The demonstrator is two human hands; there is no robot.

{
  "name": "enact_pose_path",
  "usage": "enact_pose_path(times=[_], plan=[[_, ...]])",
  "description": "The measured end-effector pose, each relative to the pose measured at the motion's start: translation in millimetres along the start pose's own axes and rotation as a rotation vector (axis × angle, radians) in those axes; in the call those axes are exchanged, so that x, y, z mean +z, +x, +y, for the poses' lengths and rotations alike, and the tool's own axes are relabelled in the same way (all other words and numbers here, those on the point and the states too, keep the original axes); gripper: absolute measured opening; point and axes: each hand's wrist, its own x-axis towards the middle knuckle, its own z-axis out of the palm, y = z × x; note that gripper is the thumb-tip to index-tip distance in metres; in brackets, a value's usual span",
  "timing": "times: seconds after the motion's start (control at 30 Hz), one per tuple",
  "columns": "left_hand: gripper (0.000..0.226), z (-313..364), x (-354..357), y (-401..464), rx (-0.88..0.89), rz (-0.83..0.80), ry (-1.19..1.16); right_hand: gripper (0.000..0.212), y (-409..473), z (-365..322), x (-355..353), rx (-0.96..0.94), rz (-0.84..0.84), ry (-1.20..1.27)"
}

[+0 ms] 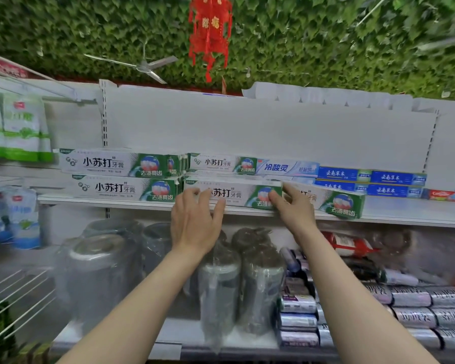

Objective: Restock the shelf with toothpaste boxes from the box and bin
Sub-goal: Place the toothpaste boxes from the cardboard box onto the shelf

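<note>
Touching toothpaste box (238, 193), left hand (192, 222) flat; right hand (292, 207) pinches it.

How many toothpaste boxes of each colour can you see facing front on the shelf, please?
Green-and-white boxes: 5
Pale blue box: 1
Dark blue boxes: 4
Red box: 1
Total: 11

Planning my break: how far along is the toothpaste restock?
Done: stacked boxes sit two high at the left of the shelf, blue boxes further right. In hand: the left hand presses a green box at the front edge, the right hand seems to pinch its end; a tilted box beside it needs straightening. Left: the shelf's right end is bare; box and bin are out of view.
</note>
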Motion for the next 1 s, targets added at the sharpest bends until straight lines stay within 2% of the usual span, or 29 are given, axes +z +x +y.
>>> enact_pose_path(times=[0.1,0.17,0.23,0.3,0.37,0.6,0.8,0.9,1.0], plan=[[0.064,0.3,6.8,-1.5,0.006,-0.02,-0.003,0.065,-1.4,8.3,4.6,-0.103,0.133,-0.201],[0.069,1.7,10.0,-1.5,0.023,0.006,-0.015,0.058,-5.8,13.3,8.9,-0.144,0.321,-0.187],[0.069,3.1,13.3,-1.1,0.034,0.017,-0.027,0.041,-16.0,16.1,14.2,-0.179,0.46,-0.108],[0.07,5.1,16.7,-0.4,0.041,0.015,-0.034,0.036,-26.4,19.3,20.7,-0.167,0.429,-0.052],[0.072,5.9,21.1,1.4,0.035,0.0,-0.043,0.046,-30.9,23.0,26.1,-0.143,0.36,-0.067],[0.078,1.9,35.2,11.5,0.004,-0.048,0.036,0.056,-8.3,29.8,34.1,-0.122,0.172,-0.288],[0.067,8.4,39.3,13.2,-0.033,-0.06,0.043,0.069,-2.3,34.1,35.6,-0.1,0.144,-0.338],[0.066,20.3,40.1,12.9,-0.033,-0.052,-0.036,0.061,-6.1,29.3,29.6,-0.094,0.13,-0.245],[0.064,39.5,46.3,13.2,0.005,-0.081,-0.228,0.054,-15.0,19.6,13.6,-0.11,0.131,-0.048]])
